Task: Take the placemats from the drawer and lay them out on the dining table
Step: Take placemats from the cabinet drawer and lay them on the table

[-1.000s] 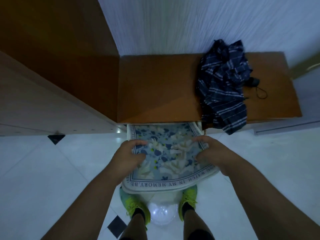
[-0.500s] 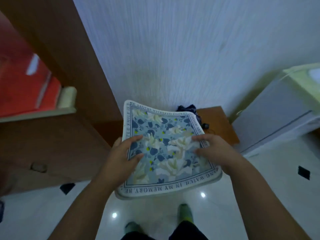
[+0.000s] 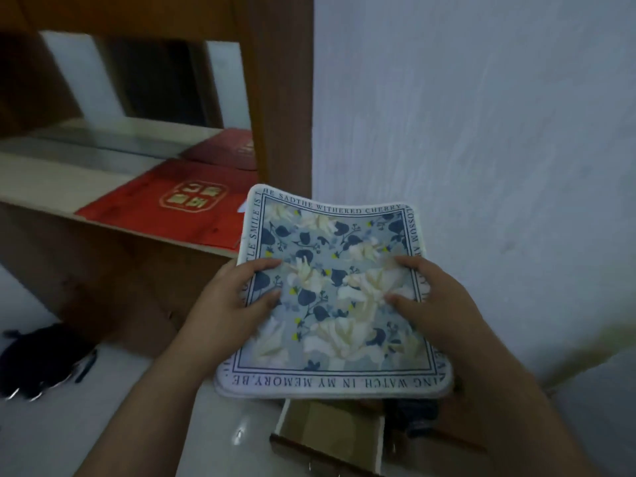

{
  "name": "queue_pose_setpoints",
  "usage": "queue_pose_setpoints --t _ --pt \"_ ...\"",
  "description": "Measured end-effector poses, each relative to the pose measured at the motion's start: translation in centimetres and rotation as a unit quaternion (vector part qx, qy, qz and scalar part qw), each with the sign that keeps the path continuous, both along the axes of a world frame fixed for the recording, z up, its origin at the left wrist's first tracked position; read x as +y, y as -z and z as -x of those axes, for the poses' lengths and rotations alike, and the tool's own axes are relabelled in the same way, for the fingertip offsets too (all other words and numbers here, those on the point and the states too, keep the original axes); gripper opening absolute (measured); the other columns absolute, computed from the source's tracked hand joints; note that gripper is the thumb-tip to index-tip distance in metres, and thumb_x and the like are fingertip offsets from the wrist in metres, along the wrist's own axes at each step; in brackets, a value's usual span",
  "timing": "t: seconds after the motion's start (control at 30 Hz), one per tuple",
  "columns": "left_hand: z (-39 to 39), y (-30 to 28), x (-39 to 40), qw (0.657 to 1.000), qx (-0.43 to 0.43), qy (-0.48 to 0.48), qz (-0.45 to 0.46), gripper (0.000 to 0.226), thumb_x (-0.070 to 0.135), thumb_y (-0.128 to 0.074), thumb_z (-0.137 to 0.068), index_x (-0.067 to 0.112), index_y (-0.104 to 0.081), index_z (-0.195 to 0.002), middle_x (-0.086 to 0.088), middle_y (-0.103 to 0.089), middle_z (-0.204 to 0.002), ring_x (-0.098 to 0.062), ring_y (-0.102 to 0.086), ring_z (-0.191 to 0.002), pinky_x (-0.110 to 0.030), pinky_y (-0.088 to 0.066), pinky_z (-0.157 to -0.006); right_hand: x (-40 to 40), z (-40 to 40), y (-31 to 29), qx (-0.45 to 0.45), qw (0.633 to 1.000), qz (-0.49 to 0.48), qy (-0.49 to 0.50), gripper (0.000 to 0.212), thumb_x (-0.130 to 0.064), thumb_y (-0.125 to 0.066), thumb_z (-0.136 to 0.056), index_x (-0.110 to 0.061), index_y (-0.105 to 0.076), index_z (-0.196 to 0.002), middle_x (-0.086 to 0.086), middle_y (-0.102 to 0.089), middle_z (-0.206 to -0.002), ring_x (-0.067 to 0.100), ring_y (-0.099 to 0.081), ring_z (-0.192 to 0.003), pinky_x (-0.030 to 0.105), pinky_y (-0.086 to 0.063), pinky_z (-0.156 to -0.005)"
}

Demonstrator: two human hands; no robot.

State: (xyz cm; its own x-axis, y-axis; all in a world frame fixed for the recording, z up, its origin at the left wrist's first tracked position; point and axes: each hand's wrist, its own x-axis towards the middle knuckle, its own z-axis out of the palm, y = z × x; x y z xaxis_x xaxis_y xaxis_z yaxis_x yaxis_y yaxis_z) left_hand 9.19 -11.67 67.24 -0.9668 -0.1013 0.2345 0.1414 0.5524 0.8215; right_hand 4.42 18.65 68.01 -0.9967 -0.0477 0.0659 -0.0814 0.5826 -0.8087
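Both hands' grip, left hand point(image 3: 230, 304), right hand point(image 3: 435, 304), placemats point(image 3: 330, 297) between

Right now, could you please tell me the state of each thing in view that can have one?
placemats: stacked, lifted, held flat.
left hand: gripping the stack's left edge.
right hand: gripping the stack's right edge.
drawer: pulled open below.
red folder: lying flat on the shelf.

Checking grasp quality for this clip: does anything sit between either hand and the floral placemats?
Nothing visible does. The left hand and right hand grip opposite edges of the blue-and-white floral fabric placemats directly, thumbs on top. The dining table is out of view.
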Motion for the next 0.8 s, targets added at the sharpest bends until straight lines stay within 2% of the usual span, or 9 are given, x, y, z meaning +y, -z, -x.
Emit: queue_pose_setpoints --t 0.13,0.23,0.3,0.33,0.4,0.47,0.57,0.7,0.8 --pt "-5.9 -1.1 -1.4 0.993 0.012 -0.113 0.002 0.041 0.031 -0.075 -0.089 0.045 -0.064 -0.125 0.029 -0.051 -0.12 0.014 -0.054 -0.11 -0.011 -0.046 -0.091 -3.0 0.4 -1.6 0.016 0.995 0.011 -0.102 0.05 -0.032 -0.079 -0.084 -0.046 -0.058 -0.128 -0.018 -0.056 -0.124 0.007 -0.061 -0.105 0.023 -0.054 -0.08" --pt "-11.5 -1.5 -3.3 0.977 -0.005 -0.211 0.014 0.041 0.031 -0.074 -0.09 0.043 -0.063 -0.128 0.022 -0.05 -0.121 0.007 -0.055 -0.109 -0.002 -0.041 -0.085 -7.6 -0.4 -2.6 0.027 0.98 -0.004 -0.197 0.051 -0.031 -0.079 -0.084 -0.046 -0.058 -0.128 -0.019 -0.057 -0.125 0.007 -0.062 -0.106 0.03 -0.056 -0.087" --pt "-15.8 -1.7 -4.9 0.959 -0.013 -0.282 0.009 0.042 0.031 -0.073 -0.09 0.044 -0.063 -0.128 0.018 -0.05 -0.123 0.004 -0.056 -0.109 -0.003 -0.042 -0.085 -11.5 -1.5 -3.0 0.028 0.964 -0.008 -0.263 0.052 -0.029 -0.079 -0.084 -0.046 -0.058 -0.128 -0.017 -0.06 -0.125 0.007 -0.064 -0.104 0.034 -0.057 -0.088" --pt "-18.1 -1.8 -5.6 0.949 -0.017 -0.314 0.002 0.042 0.031 -0.074 -0.09 0.046 -0.063 -0.127 0.018 -0.051 -0.124 0.005 -0.056 -0.109 -0.008 -0.046 -0.087 -13.6 -2.3 -3.1 0.028 0.955 -0.006 -0.295 0.052 -0.029 -0.08 -0.083 -0.046 -0.059 -0.127 -0.017 -0.062 -0.124 0.005 -0.065 -0.103 0.031 -0.057 -0.087" --pt "-22.9 -1.9 -7.1 0.925 -0.021 -0.378 -0.01 0.042 0.032 -0.074 -0.089 0.049 -0.062 -0.126 0.021 -0.051 -0.124 0.003 -0.057 -0.11 -0.026 -0.052 -0.095 -17.9 -4.5 -3.4 0.037 0.933 -0.009 -0.357 0.052 -0.028 -0.081 -0.082 -0.047 -0.059 -0.126 -0.02 -0.062 -0.122 0.001 -0.063 -0.103 0.02 -0.053 -0.086" --pt "-27.7 -1.9 -8.4 0.901 -0.026 -0.433 -0.012 0.043 0.03 -0.074 -0.089 0.047 -0.062 -0.127 0.02 -0.053 -0.124 -0.004 -0.058 -0.113 -0.037 -0.053 -0.099 -22.0 -7.1 -3.4 0.048 0.908 -0.016 -0.416 0.052 -0.027 -0.081 -0.082 -0.045 -0.06 -0.126 -0.02 -0.061 -0.123 0.001 -0.061 -0.107 0.024 -0.052 -0.093" --pt "-35.0 -1.6 -9.9 0.859 -0.037 -0.511 -0.008 0.044 0.029 -0.073 -0.091 0.046 -0.061 -0.13 0.022 -0.051 -0.118 -0.006 -0.056 -0.112 -0.035 -0.051 -0.1 -28.2 -12.4 -3.5 0.056 0.868 -0.036 -0.492 0.049 -0.029 -0.081 -0.082 -0.044 -0.06 -0.123 -0.015 -0.063 -0.125 0.007 -0.063 -0.108 0.037 -0.053 -0.097" --pt "-45.1 -0.4 -12.0 0.792 -0.055 -0.607 -0.024 0.046 0.032 -0.071 -0.092 0.046 -0.058 -0.133 0.017 -0.048 -0.116 -0.004 -0.052 -0.107 -0.026 -0.045 -0.099 -36.4 -20.6 -3.1 0.045 0.81 -0.047 -0.583 0.043 -0.03 -0.08 -0.083 -0.048 -0.061 -0.117 -0.014 -0.064 -0.123 0.01 -0.068 -0.1 0.041 -0.06 -0.087" --pt "-53.2 0.4 -13.6 0.746 -0.065 -0.662 -0.029 0.047 0.032 -0.071 -0.091 0.045 -0.058 -0.135 0.016 -0.049 -0.116 -0.005 -0.052 -0.109 -0.028 -0.046 -0.1 -42.6 -28.2 -2.5 0.045 0.764 -0.059 -0.641 0.044 -0.032 -0.08 -0.083 -0.049 -0.06 -0.118 -0.014 -0.064 -0.123 0.01 -0.068 -0.1 0.041 -0.06 -0.086"
